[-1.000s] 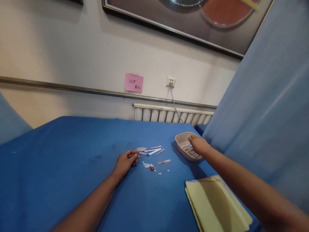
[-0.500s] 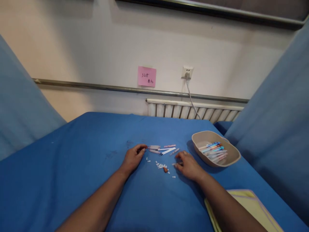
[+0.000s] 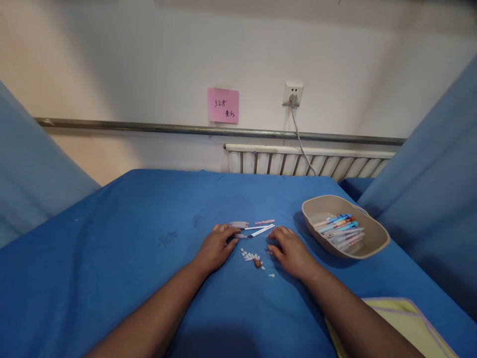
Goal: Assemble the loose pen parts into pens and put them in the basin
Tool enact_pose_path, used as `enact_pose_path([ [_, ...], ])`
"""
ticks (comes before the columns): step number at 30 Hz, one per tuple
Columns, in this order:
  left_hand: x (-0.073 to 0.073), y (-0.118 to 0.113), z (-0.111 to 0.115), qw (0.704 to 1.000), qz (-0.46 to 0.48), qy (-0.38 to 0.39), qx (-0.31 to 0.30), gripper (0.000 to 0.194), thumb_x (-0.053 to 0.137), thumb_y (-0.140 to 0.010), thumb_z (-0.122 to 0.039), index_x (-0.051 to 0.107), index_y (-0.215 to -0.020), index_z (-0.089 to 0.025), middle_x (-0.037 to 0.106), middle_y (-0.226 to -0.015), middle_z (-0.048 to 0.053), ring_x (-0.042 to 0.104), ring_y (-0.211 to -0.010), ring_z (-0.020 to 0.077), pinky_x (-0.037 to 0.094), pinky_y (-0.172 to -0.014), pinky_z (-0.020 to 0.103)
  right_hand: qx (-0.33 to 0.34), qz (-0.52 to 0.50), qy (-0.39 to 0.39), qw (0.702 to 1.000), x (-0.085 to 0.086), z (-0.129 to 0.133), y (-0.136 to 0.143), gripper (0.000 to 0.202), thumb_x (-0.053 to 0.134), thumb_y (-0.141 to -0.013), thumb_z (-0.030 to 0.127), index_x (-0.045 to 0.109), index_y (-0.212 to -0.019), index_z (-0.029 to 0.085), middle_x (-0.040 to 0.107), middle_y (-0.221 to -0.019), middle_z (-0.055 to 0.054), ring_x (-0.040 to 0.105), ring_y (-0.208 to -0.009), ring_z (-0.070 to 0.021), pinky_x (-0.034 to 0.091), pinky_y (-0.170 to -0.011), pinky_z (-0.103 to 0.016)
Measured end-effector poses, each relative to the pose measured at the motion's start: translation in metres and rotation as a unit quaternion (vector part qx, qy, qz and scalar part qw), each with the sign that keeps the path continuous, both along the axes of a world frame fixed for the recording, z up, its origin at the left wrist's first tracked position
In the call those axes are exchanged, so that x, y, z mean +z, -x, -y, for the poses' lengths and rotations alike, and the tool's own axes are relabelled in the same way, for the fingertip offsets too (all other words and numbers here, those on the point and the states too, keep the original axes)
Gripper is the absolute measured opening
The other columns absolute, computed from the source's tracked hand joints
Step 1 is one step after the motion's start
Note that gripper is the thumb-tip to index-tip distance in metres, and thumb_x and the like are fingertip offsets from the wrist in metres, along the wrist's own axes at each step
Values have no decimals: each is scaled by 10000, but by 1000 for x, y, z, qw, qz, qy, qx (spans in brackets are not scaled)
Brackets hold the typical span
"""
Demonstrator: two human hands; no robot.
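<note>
My left hand rests on the blue cloth, fingers apart, at the left end of pale pen barrels and partly over one. White refills with dark tips lie between my hands. Behind them is a pinkish pen barrel. My right hand is at the right of the refills, thumb and fingers apart, partly covering small parts. Small white tips are scattered between the hands beside a brown piece; a lone white tip lies nearer me.
A beige basket with several pens and barrels stands to the right. A yellow cloth lies partly under my right forearm. Behind the covered surface are a radiator, a pink note and a plugged-in cable.
My left hand has moved right, over the left ends of the barrels and the place where two white tips lay. My right hand stays near the refills. The camera view has tilted down slightly.
</note>
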State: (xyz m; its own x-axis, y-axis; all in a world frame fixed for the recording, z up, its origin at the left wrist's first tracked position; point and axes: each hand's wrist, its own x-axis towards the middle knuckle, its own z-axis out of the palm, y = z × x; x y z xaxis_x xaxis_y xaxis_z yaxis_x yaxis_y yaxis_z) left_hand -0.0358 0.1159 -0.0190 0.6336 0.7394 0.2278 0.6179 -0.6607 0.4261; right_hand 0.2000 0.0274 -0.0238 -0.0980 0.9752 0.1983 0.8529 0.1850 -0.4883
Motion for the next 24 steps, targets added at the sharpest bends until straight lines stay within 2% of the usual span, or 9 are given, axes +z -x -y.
enact_pose_path([
  [3, -2, -1, 0, 1000, 1, -14, 23, 188, 524, -849, -260, 654, -981, -226, 606, -965, 57, 518, -930, 229, 394, -842, 366, -5, 36, -18, 999, -2, -15, 7, 240, 509, -865, 204, 575, -1096, 215, 571, -1165, -60, 473, -1068, -211, 330, -890, -320],
  [6, -4, 0, 0, 999, 27, -19, 26, 128, 561, -824, -231, 644, -919, -209, 604, -1042, 56, 502, -1000, 231, 375, -894, 371, -1, 75, -10, 997, 0, -27, 12, 226, 511, -863, 198, 585, -1077, 218, 587, -1132, -56, 472, -1058, -217, 319, -880, -328],
  [13, -2, 6, 5, 997, 47, 56, 27, 95, 550, -835, -258, 622, -875, -210, 646, -867, 20, 544, -863, 204, 402, -786, 317, 20, 140, 3, 990, 10, -26, 15, 142, 475, -877, 209, 613, -909, 192, 600, -988, -73, 490, -967, -222, 306, -824, -334],
  [16, -2, 6, 6, 989, 106, 95, 52, 147, 558, -833, -324, 624, -906, -215, 643, -887, 19, 552, -859, 201, 402, -792, 317, 26, 163, 15, 986, 8, -25, 15, 130, 483, -867, 197, 608, -899, 183, 598, -988, -83, 494, -954, -226, 304, -800, -335],
  [18, -2, 6, 4, 965, 194, 156, 86, 212, 590, -804, -370, 623, -936, -207, 638, -889, 20, 559, -848, 194, 411, -792, 313, 25, 183, 24, 982, 5, -25, 14, 140, 466, -873, 183, 603, -900, 174, 603, -981, -90, 505, -936, -230, 306, -779, -336],
  [21, -2, 8, 0, 882, 360, 262, 158, 327, 692, -699, -402, 611, -917, -172, 619, -820, 11, 559, -780, 169, 429, -735, 279, 28, 214, 29, 976, 2, -25, 14, 157, 445, -879, 154, 598, -907, 170, 619, -947, -89, 525, -909, -236, 304, -761, -341],
  [22, -2, 9, -1, 856, 396, 282, 174, 359, 712, -673, -408, 603, -911, -163, 611, -798, 7, 557, -754, 157, 433, -710, 266, 32, 223, 28, 974, 2, -24, 14, 150, 455, -870, 140, 596, -912, 170, 624, -941, -88, 531, -906, -238, 304, -759, -341],
  [24, -1, 12, -1, 829, 429, 306, 185, 405, 719, -659, -427, 586, -925, -153, 596, -774, 3, 554, -707, 137, 440, -665, 247, 46, 241, 22, 969, 4, -22, 15, 143, 499, -839, 123, 592, -937, 171, 631, -944, -86, 540, -905, -245, 306, -754, -341],
])
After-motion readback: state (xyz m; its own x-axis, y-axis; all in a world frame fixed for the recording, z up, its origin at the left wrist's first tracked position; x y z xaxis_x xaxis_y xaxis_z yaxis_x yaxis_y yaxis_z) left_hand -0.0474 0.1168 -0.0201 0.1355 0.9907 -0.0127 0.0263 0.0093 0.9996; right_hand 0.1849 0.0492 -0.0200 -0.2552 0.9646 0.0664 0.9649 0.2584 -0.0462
